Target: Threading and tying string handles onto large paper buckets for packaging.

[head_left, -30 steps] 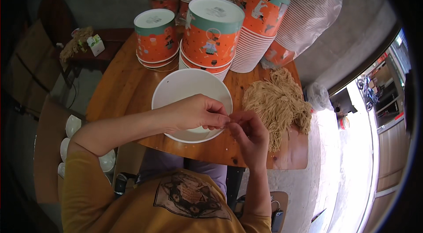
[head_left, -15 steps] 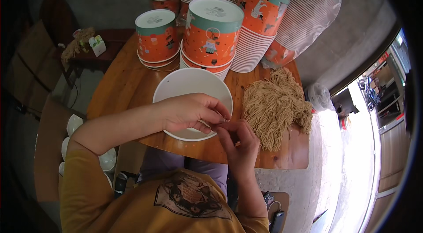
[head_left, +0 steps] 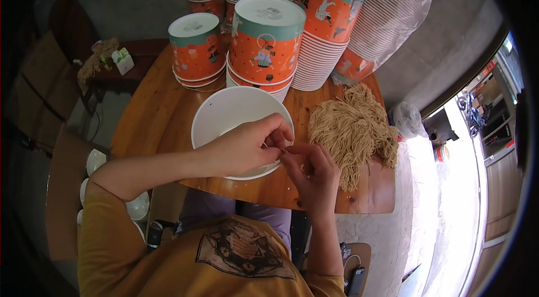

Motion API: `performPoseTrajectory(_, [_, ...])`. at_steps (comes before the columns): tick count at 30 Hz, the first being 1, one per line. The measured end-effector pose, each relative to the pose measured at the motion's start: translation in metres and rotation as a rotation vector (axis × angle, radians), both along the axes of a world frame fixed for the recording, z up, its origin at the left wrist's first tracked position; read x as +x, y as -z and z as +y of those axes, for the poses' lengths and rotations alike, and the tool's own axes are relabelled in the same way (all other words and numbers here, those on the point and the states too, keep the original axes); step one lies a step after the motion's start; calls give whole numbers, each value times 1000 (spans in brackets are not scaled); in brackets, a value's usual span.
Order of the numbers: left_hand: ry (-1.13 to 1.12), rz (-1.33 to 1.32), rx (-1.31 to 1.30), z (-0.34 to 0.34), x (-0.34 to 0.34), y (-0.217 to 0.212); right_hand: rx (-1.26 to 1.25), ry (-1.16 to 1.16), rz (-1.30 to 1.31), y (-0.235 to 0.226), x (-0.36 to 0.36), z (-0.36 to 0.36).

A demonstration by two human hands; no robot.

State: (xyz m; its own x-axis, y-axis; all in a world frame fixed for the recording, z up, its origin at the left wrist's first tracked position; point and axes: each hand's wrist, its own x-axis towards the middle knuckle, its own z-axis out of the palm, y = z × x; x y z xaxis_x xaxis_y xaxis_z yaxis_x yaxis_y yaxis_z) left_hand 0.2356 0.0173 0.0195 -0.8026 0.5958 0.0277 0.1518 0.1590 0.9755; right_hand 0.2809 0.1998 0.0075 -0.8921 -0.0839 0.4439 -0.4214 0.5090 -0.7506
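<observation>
A white paper bucket (head_left: 224,109) with its mouth toward me sits near the front edge of the table, a small dark hole showing in its inner wall. Across its mouth reaches my left hand (head_left: 252,142), thumb and fingers pinched together by the right rim. My right hand (head_left: 314,176) meets it there, its fingertips also closed. Whatever lies between the fingertips is too small to make out. To the right of my hands rests a loose bundle of tan cords (head_left: 351,134).
Upturned orange and green printed buckets (head_left: 269,41) stand behind the white one on the wooden table (head_left: 149,117). Taller bucket stacks, one in a clear plastic bag (head_left: 393,16), rise at the back. White round pieces (head_left: 137,207) lie low at the left.
My right hand has shifted slightly right and its wrist has turned. The left fingers have curled in more. Both hands stay together at the bucket's rim.
</observation>
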Motion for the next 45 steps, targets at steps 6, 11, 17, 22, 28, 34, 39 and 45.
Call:
performPoseTrajectory(6, [25, -13, -38, -1, 4, 0, 100, 57, 70, 2, 0, -4])
performPoseTrajectory(11, [26, 48, -75, -2, 5, -4, 117, 33, 61, 2, -1, -3])
performPoseTrajectory(17, [14, 108, -93, -2, 6, -5, 85, 18, 58, -3, 3, -5])
performPoseTrajectory(22, [32, 137, -109, 0, 7, -6, 25, 20, -8, 3, -1, -5])
performPoseTrajectory(28, [1, 389, -208, -3, 9, -3, 0, 31, 15, 13, 2, -8])
performPoseTrajectory(34, [-69, 462, -284, -2, 15, -8, 101, 74, 241, 21, 3, -12])
performPoseTrajectory(39, [-136, 364, -291, 0, 19, -9, 210, 100, 375, 24, 3, -11])
performPoseTrajectory(45, [-155, 220, -135, 1, 17, -6, 233, 105, 454, 27, 5, -11])
